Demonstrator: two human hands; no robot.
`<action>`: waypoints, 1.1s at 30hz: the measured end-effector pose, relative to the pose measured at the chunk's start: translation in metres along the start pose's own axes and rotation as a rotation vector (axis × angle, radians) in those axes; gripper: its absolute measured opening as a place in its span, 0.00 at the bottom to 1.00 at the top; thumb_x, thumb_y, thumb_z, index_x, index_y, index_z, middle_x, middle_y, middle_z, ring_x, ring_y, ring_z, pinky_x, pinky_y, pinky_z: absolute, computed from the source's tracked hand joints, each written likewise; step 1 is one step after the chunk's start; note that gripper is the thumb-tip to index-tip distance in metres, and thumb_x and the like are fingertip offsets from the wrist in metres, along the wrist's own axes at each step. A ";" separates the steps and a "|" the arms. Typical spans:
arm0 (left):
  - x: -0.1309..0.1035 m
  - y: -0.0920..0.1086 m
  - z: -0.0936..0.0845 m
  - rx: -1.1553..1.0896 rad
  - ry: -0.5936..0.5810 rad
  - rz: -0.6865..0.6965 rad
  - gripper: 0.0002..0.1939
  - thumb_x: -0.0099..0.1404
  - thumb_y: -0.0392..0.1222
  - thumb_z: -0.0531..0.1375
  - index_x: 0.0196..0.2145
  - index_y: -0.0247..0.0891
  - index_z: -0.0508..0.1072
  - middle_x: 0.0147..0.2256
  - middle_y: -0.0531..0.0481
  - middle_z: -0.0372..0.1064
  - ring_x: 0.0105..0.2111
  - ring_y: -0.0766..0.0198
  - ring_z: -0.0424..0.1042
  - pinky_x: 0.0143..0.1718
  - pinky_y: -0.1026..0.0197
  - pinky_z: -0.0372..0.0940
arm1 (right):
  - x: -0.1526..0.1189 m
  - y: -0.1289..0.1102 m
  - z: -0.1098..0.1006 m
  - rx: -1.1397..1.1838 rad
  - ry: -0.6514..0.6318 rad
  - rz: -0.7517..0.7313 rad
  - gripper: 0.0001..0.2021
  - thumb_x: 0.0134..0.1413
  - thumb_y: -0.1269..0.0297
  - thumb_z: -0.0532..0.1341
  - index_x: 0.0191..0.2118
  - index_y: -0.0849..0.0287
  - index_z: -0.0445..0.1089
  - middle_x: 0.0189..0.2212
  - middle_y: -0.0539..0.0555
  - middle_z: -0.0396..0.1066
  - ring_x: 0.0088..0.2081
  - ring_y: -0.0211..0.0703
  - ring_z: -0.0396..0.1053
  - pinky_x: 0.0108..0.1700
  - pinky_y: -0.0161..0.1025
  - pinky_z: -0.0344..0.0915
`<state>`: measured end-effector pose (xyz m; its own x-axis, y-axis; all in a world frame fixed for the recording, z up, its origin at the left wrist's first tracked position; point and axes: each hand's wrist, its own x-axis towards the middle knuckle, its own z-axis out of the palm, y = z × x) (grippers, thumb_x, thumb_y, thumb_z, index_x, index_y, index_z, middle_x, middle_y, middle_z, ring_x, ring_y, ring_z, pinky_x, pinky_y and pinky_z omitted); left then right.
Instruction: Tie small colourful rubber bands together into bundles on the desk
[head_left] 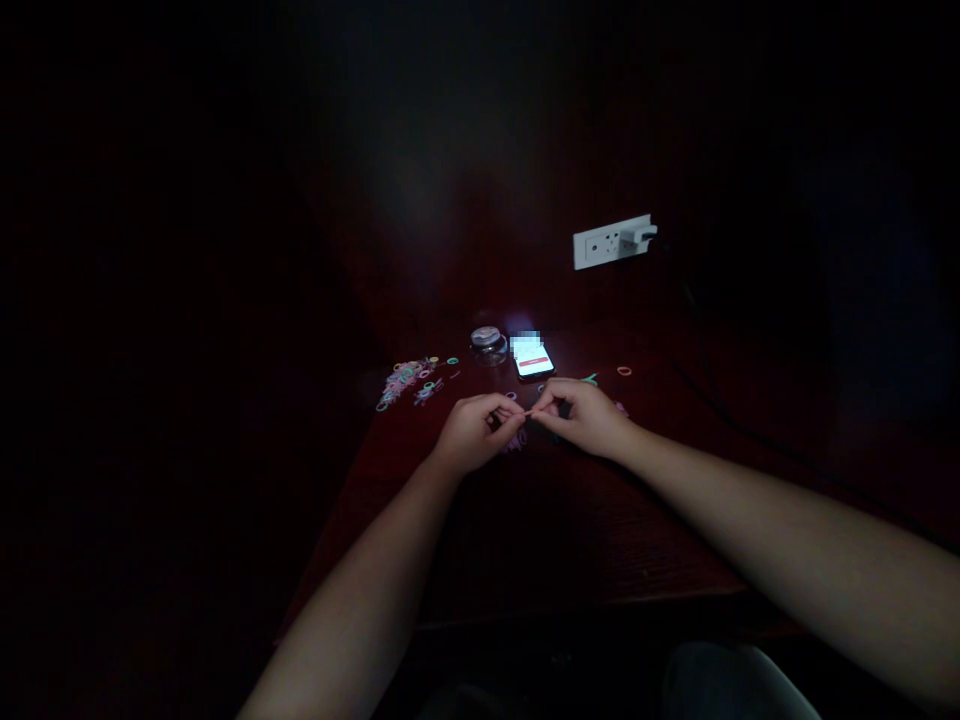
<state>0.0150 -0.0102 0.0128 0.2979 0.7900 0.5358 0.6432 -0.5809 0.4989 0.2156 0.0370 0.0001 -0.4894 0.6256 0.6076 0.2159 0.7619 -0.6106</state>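
My left hand [472,432] and my right hand [591,420] meet over the dark table, fingertips nearly touching. Between them is a small pink hair elastic [528,413], pinched at one end by each hand's thumb and forefinger. Below the fingers lie a few purple hair elastics [516,441], partly covered by my left hand. A green elastic [589,379] shows just behind my right hand. Off to the left is a loose heap of small coloured hair elastics [403,382].
A lit phone [534,363] stands behind my hands, beside a round clear jar with a lid [487,345]. One orange elastic [624,371] lies to the right. A white wall socket [611,243] holds a plug, and a dark cable crosses the right side. The surroundings are very dark.
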 end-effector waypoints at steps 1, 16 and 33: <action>0.000 0.000 0.000 0.000 -0.003 0.003 0.05 0.62 0.41 0.62 0.34 0.38 0.77 0.30 0.50 0.76 0.28 0.67 0.72 0.29 0.66 0.66 | 0.000 0.000 0.000 0.007 -0.004 0.006 0.05 0.53 0.66 0.64 0.29 0.60 0.71 0.23 0.49 0.67 0.26 0.38 0.64 0.31 0.35 0.60; 0.001 -0.001 0.000 -0.012 -0.006 0.020 0.06 0.63 0.41 0.61 0.37 0.39 0.76 0.32 0.50 0.76 0.31 0.66 0.73 0.32 0.65 0.65 | 0.000 -0.002 0.001 0.036 -0.032 -0.028 0.02 0.51 0.70 0.62 0.33 0.59 0.71 0.28 0.51 0.69 0.29 0.38 0.66 0.34 0.37 0.65; 0.001 -0.002 -0.001 0.037 0.042 0.048 0.03 0.60 0.39 0.64 0.32 0.38 0.74 0.30 0.51 0.72 0.31 0.67 0.69 0.32 0.65 0.63 | -0.001 -0.004 -0.002 0.025 -0.024 -0.047 0.03 0.53 0.67 0.62 0.30 0.59 0.71 0.26 0.51 0.67 0.29 0.39 0.65 0.34 0.37 0.63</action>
<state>0.0137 -0.0088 0.0128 0.2994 0.7519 0.5873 0.6545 -0.6098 0.4470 0.2171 0.0338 0.0033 -0.5183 0.5850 0.6238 0.1716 0.7857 -0.5943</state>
